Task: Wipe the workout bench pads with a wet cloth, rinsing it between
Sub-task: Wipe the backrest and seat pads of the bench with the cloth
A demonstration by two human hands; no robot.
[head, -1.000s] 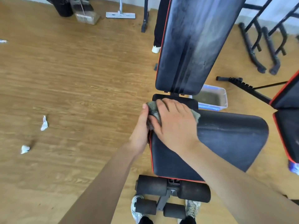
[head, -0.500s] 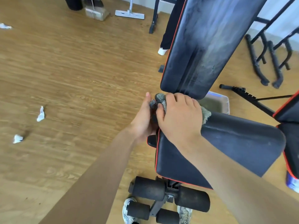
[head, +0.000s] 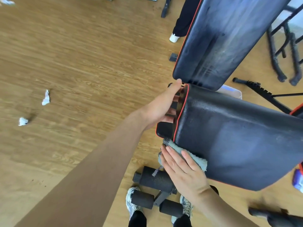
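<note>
The black seat pad (head: 237, 141) with red piping fills the right of the view, its surface streaked and damp. Above it rises the tilted back pad (head: 226, 38), dusty and smeared. My right hand (head: 183, 172) presses a grey-blue cloth (head: 188, 153) flat against the seat pad's near left corner, with one end of the cloth hanging below. My left hand (head: 165, 104) grips the seat pad's left edge near the hinge, fingers tucked under it.
Foam leg rollers (head: 155, 179) and my two shoes (head: 132, 200) lie below the seat. A white tub (head: 232, 91) peeks out behind the seat pad. Crumpled paper (head: 45, 98) lies on the wooden floor at left. Another person's leg (head: 182, 22) and black frames (head: 282, 51) stand behind.
My right hand has slid the cloth from the seat pad's far left corner down along the left edge to the near corner. My left hand stays at the pad's left edge.
</note>
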